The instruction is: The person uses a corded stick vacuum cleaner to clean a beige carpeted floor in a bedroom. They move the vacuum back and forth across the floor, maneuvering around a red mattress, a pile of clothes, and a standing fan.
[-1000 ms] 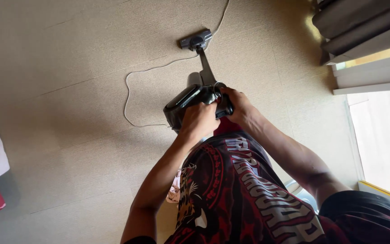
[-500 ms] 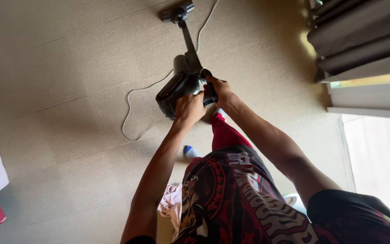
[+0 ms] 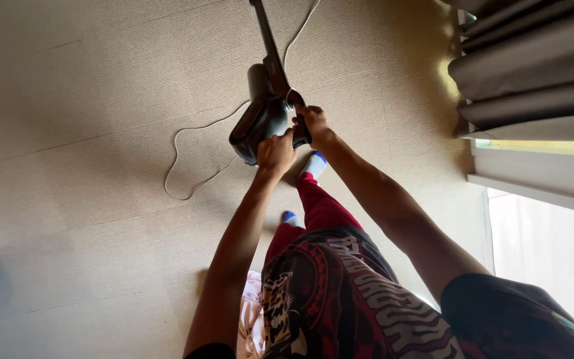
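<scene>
Both hands closed around the dark stick vacuum (image 3: 260, 116): left hand (image 3: 276, 151) on its body's rear, right hand (image 3: 312, 124) on the handle just beside. Vacuum is on the beige carpet (image 3: 101, 100), white cord (image 3: 194, 156) looping left of it, grey curtains (image 3: 533, 66) well right.

One view only: head cam, worn on the person's head, pointing steeply down and fwd along both arms. Near to the torso at bottom edge, hands mid-frame, carpet floor (image 3: 88, 133) beyond. Curtains (image 3: 533, 66) at right edge.
</scene>
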